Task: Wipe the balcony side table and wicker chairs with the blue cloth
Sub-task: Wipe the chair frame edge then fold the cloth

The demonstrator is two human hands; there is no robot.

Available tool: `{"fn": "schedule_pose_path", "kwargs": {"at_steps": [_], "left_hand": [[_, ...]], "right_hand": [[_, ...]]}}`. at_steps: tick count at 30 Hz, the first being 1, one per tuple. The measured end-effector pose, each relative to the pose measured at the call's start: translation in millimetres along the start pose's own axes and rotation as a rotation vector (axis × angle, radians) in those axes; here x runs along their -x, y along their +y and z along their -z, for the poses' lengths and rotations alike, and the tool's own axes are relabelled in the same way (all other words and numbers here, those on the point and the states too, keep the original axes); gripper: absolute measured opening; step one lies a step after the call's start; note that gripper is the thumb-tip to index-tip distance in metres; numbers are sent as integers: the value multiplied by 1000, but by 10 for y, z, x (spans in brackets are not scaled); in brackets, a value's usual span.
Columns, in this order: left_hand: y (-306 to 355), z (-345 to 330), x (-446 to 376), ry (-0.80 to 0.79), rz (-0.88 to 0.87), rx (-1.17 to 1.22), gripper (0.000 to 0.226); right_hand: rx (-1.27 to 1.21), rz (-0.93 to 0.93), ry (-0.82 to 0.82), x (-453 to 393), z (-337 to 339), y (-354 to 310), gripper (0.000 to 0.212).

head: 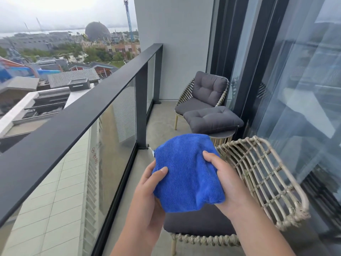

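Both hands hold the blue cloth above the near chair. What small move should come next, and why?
Probably lower the blue cloth onto the near wicker chair's woven backrest and start wiping. Left hand and right hand both grip the cloth, bunched in the air and touching no furniture. The side table beyond carries a loose grey cushion, so it is less accessible.

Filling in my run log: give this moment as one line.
stage: pre-wipe | both hands grip blue terry cloth | left hand | right hand | loose grey cushion on round side table
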State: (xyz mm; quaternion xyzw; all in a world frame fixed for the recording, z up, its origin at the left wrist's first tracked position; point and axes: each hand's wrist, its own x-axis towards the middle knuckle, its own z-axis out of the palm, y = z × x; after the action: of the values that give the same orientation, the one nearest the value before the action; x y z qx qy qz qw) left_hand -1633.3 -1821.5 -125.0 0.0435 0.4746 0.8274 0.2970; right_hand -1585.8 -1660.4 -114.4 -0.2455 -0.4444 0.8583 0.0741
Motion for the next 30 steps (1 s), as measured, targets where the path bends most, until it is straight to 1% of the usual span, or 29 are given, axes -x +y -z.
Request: {"fn": "schedule_pose_path", "kwargs": {"at_steps": [4, 9, 12, 20, 25, 30], "left_hand": [[120, 69, 18, -42, -13, 20, 55], [443, 98, -115, -134, -103, -36, 59], [570, 111, -172, -192, -127, -46, 57], [773, 197, -309, -279, -121, -66, 58], [767, 231, -452, -285, -74, -55, 58], [683, 159, -787, -280, -21, -71, 56]], "right_hand": [[-73, -15, -49, 21, -128, -34, 29], [-123, 49, -80, 28, -406, -261, 25], [-120, 72, -72, 17, -553, -315, 22], [-156, 121, -61, -51, -704, -288, 22], [-150, 121, -49, -159, -662, -270, 24], [-94, 145, 7, -432, -492, -315, 26]]}}
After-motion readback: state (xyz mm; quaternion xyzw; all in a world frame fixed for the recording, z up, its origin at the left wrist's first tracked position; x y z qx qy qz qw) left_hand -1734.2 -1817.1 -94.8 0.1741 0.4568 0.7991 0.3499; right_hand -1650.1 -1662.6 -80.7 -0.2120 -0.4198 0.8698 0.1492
